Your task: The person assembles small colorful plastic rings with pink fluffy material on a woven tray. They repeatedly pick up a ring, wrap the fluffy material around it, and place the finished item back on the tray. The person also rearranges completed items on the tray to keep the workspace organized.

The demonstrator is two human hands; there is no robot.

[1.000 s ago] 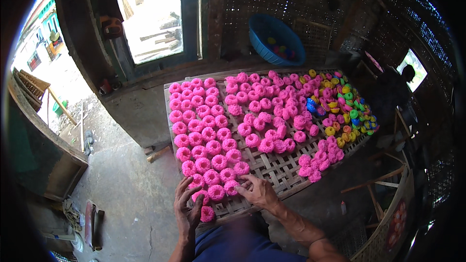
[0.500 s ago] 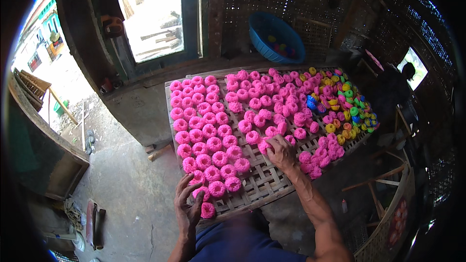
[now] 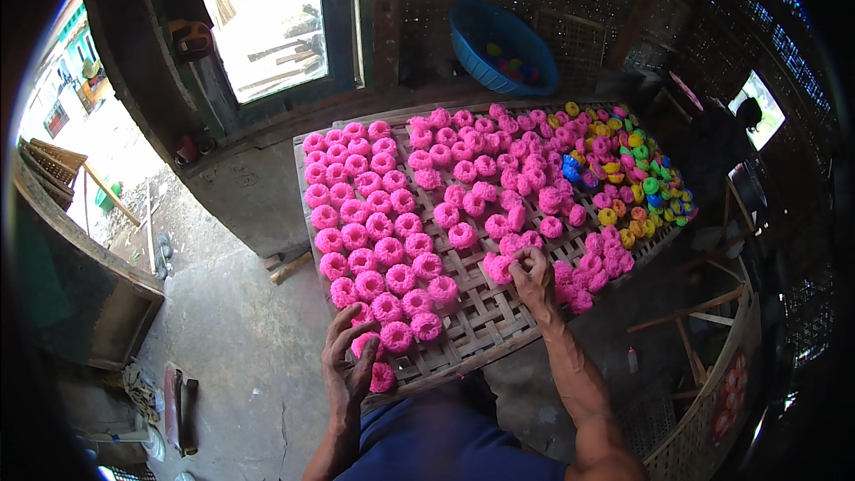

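My right hand has its fingers pinched at the edge of a pink, crinkled, noodle-like piece low over the woven slatted rack. At the rack's near left corner, my left hand curves with thumb and fingers apart around a pink ring, which it touches or nearly touches. Another pink ring sits just beyond its thumb. Rows of similar pink rings with hollow centres cover the rack's left side. Looser pink pieces lie heaped in the middle and toward the right.
Small yellow, green, blue and orange cup-like pieces are piled at the rack's far right. Behind stands a blue basin against the woven wall. A wooden frame stands at right; the concrete floor lies left.
My right hand has moved slightly right and toward me, with the pink piece at its fingertips. My left hand has shifted a little closer around the ring beside it. The view has tilted slightly.
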